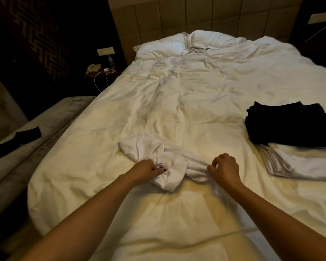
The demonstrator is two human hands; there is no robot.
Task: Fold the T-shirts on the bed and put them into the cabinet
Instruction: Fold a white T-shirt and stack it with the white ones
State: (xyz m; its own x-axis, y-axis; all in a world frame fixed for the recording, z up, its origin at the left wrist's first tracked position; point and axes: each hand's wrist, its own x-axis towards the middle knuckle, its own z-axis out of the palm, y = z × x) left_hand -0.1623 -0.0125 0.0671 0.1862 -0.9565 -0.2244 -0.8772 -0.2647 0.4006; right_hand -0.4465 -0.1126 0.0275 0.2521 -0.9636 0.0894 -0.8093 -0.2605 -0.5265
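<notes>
- Both hands work on a crumpled white T-shirt [164,162] lying on the near half of the bed [196,95], roughly on its centre line.
- Left hand [146,169] has its fingers curled round a bunch of the shirt's fabric at the near-left part of the garment, knuckles up, with the forearm reaching in from the lower left.
- Right hand [225,168] pinches the shirt's near-right edge between thumb and bent fingers, wrist raised a little above the cover, with the forearm coming in from the lower right.
- Long axis of the bunched shirt runs from far-left to near-right across the bed; its far-left end lies loose on the duvet, and the near end is gathered between the two hands.
- Which end is collar or hem cannot be told from the folds.
- Folded black garments [294,125] sit in a stack on the bed's right side, well apart from the hands, resting on a stack of folded white garments [299,166].
- Two white pillows [177,44] lie at the far end against the padded headboard [196,17].
- One dark cloth [19,140] lies on the bench [45,117] left of the bed.
- Beyond it, a nightstand [102,72] holds a telephone [92,68], a bottle [111,61] and a white charger cable [102,78].
</notes>
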